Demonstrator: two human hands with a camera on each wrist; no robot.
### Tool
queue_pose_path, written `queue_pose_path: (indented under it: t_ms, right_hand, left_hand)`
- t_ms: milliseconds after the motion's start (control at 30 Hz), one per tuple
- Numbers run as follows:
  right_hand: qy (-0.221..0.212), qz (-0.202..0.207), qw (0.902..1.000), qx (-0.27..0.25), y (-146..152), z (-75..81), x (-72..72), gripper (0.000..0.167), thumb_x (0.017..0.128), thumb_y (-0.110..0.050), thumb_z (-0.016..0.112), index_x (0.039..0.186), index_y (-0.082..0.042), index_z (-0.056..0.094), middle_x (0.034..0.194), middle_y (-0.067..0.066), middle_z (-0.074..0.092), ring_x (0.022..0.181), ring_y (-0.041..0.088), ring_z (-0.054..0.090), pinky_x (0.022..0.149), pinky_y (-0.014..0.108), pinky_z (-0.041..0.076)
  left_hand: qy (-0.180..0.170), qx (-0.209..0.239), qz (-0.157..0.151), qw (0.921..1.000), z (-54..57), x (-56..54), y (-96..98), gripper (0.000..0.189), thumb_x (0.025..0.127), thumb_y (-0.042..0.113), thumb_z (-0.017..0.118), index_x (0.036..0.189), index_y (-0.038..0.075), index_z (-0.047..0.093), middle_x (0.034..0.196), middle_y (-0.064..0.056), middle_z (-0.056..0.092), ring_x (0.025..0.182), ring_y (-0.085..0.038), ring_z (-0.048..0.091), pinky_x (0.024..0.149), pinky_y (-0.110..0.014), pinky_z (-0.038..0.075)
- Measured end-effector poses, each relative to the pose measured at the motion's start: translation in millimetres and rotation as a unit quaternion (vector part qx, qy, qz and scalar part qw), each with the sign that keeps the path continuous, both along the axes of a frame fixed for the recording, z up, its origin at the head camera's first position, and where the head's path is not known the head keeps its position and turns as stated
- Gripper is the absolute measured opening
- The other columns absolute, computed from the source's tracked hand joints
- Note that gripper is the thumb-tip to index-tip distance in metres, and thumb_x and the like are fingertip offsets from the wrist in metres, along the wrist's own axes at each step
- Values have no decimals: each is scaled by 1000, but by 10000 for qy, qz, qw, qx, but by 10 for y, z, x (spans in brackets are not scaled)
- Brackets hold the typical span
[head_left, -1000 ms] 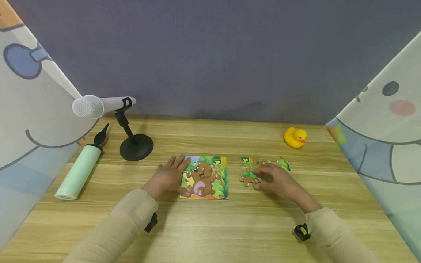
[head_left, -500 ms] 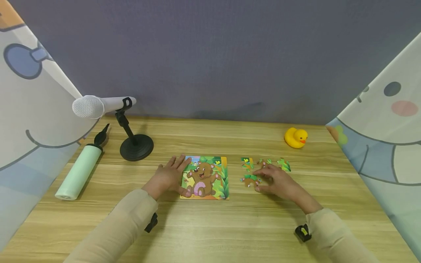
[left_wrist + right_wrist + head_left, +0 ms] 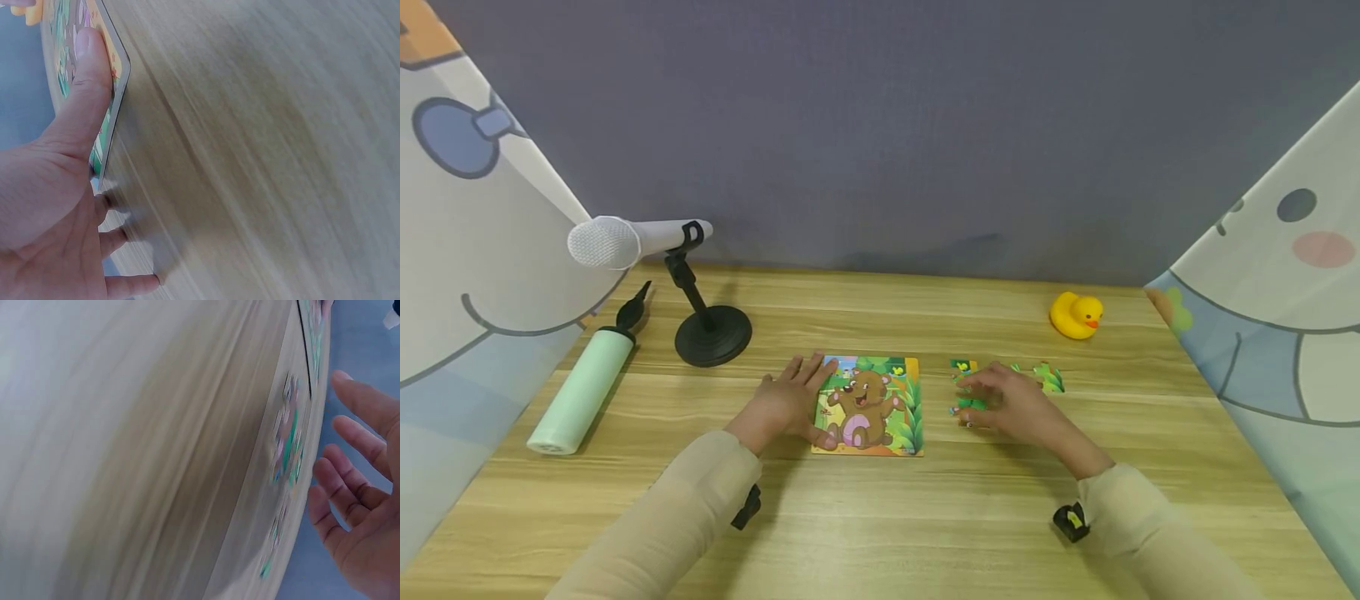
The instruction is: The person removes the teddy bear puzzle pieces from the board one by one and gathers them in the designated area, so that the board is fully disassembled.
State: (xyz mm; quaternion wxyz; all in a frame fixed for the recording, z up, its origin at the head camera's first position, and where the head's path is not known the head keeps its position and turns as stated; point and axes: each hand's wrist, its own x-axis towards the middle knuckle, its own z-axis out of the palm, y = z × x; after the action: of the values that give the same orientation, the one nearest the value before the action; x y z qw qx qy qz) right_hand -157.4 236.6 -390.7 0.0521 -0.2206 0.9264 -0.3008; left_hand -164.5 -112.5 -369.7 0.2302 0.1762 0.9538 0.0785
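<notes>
A square bear jigsaw puzzle (image 3: 868,408) lies flat on the wooden table. My left hand (image 3: 782,406) rests on its left side, fingers spread; in the left wrist view the thumb (image 3: 87,81) lies across the picture near the edge. To the right of the puzzle, my right hand (image 3: 1011,402) hovers over loose puzzle pieces, its fingers loosely bent and holding nothing. Partly behind that hand are a green and brown piece (image 3: 972,403) and a duck-printed corner piece (image 3: 962,366). A green leaf piece (image 3: 1049,377) shows beyond the knuckles. The right wrist view shows several pieces (image 3: 289,434), blurred, below the fingers.
At the back left a white microphone (image 3: 617,242) sits on a black stand (image 3: 712,336). A mint-green hand pump (image 3: 583,392) lies along the left side. One yellow rubber duck (image 3: 1075,316) stands at the back right. A grey partition (image 3: 880,142) closes off the back.
My right hand has lifted away from the green and brown piece and shifted slightly left and up over the pieces. My left hand stays on the puzzle.
</notes>
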Motion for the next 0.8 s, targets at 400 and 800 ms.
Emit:
queue_pose_path:
  t_ms: [400,800]
  right_hand:
    - [-122,-80,9989,-452,-490,10,-54,38,87,-24,83,121,-10,74,105,5,64,89,20,60,80,44,51]
    - [-650,-272,9972,-267,-959,5,-106,40,86,-26,84,122,-12,75,96,8,56,83,20,47,68,33,41]
  left_hand:
    - [-1,-26,24,10000,-6,-8,1,125,73,57,85,164,8,15,169,-20,7,152,-46,12,111,-75,23]
    - [-34,24,50,10000,-16,-6,-5,124,73,55,85,164,8,15,169,-20,7,153,-46,10,111,-75,21]
